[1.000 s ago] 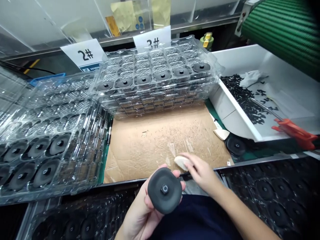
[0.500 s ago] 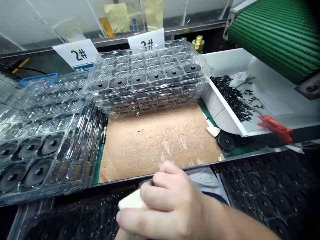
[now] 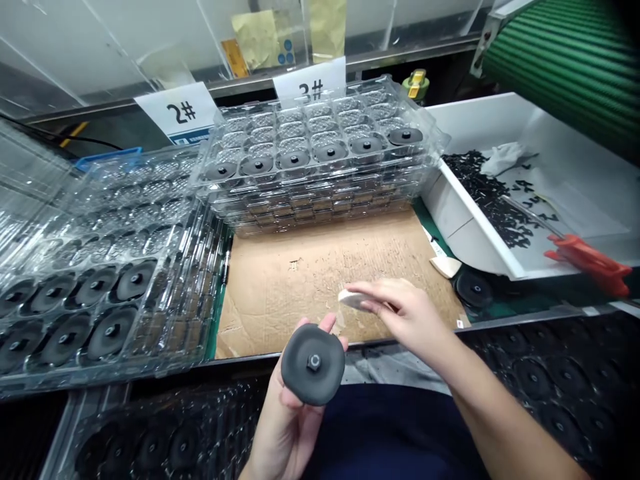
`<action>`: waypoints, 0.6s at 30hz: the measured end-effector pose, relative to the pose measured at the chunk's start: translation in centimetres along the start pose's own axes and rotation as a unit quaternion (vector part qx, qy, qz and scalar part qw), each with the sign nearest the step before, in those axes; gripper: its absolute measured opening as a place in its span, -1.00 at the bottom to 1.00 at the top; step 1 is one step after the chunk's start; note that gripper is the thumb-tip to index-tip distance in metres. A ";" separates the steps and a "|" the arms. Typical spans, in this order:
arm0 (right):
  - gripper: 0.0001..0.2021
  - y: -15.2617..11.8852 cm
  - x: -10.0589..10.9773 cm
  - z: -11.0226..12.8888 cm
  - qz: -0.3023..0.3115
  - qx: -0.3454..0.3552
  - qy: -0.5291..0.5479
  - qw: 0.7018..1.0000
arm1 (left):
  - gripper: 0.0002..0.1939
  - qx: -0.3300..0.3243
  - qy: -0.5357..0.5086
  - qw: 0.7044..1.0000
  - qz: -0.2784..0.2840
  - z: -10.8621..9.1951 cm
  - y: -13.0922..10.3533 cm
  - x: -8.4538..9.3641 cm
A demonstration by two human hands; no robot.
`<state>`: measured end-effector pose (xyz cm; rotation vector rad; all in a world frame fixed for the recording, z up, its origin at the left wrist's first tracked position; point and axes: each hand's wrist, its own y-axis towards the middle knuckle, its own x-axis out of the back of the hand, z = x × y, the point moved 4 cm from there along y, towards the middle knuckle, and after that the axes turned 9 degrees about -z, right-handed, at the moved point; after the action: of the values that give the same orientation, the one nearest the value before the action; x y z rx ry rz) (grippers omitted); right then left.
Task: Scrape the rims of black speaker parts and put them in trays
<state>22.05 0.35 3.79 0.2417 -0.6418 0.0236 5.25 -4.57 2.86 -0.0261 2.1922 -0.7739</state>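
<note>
1. Lowest in view, dark clothing (image 3: 395, 433) is filling the bottom middle, its lower part being cut off by the frame.
2. The left hand (image 3: 295, 413) is holding the black disc (image 3: 300, 380), nut side up, just this side of the cardboard's near edge; the disc is hiding much of the palm, and fingertips are showing around its rim.
3. Lower trays (image 3: 150, 450) are sitting in shadow at left, their discs blending into the dark; the right trays (image 3: 550, 393) are fading out likewise.
4. The right hand (image 3: 405, 310) is pinching a pale pad (image 3: 353, 300) in a narrow grip above the cardboard (image 3: 320, 260); the fingers are covering the pad's right end.
5. A spare disc (image 3: 473, 288) is lying in shade beside the white bin (image 3: 475, 220), near a pale scraper-like piece (image 3: 445, 267).
6. Small black parts (image 3: 493, 200) are heaping in the bin, too jumbled to count; a red-handled tool (image 3: 590, 257) is leaning across its near side.
7. Clear stacked trays are standing at left (image 3: 100, 293) and behind the cardboard (image 3: 315, 167), glare blurring their layers.
8. Beyond, the far stack is overlapping the "3#" sign (image 3: 310, 80), partly covering its digit.
</note>
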 end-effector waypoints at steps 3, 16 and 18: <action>-0.71 -1.9 -2.4 -3.6 0.034 0.015 -0.063 0.997 | -0.40 0.006 -0.006 1.000 0.010 -0.2 -0.1 -0.1; -0.71 -1.0 1.0 9.7 -0.081 0.130 0.091 0.984 | -0.49 0.030 -0.012 0.999 -0.017 0.9 0.7 0.3; -0.76 -0.7 -0.3 9.9 0.012 0.111 0.096 0.989 | -0.48 0.007 -0.018 1.000 -0.020 0.7 0.9 0.9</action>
<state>16.03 -2.65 11.15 0.4420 -0.4494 0.1405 5.28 -4.48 1.41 -0.0776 2.1572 -0.8056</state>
